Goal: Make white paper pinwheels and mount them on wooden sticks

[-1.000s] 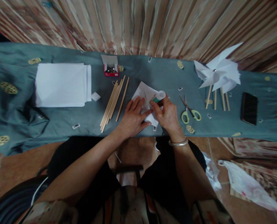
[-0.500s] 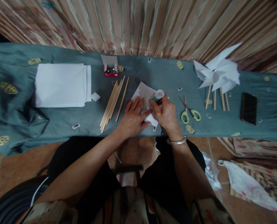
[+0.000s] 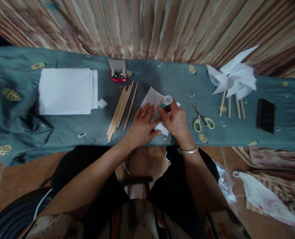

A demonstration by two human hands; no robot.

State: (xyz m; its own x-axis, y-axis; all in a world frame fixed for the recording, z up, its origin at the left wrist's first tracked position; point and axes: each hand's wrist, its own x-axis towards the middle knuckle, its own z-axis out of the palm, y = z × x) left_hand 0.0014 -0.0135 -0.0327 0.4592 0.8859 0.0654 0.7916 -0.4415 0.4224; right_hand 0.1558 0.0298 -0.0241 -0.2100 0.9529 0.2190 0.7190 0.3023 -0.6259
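A white square of paper (image 3: 153, 98) lies on the blue-grey cloth (image 3: 162, 79) in front of me. My left hand (image 3: 141, 125) rests flat on the paper's left part, fingers stretched out. My right hand (image 3: 176, 122) is closed around a small glue stick (image 3: 165, 101) with a white end and green body, its lower end down on the paper. A silver bangle sits on my right wrist.
Wooden sticks (image 3: 121, 108) lie left of the paper, a stack of white sheets (image 3: 66, 90) farther left, a small red box (image 3: 118, 72) behind. Green-handled scissors (image 3: 201, 119), finished paper pinwheels (image 3: 233, 81) and a black phone (image 3: 265, 115) lie to the right.
My right hand has slid the glue stick slightly left across the paper. My left hand has stayed flat on the sheet.
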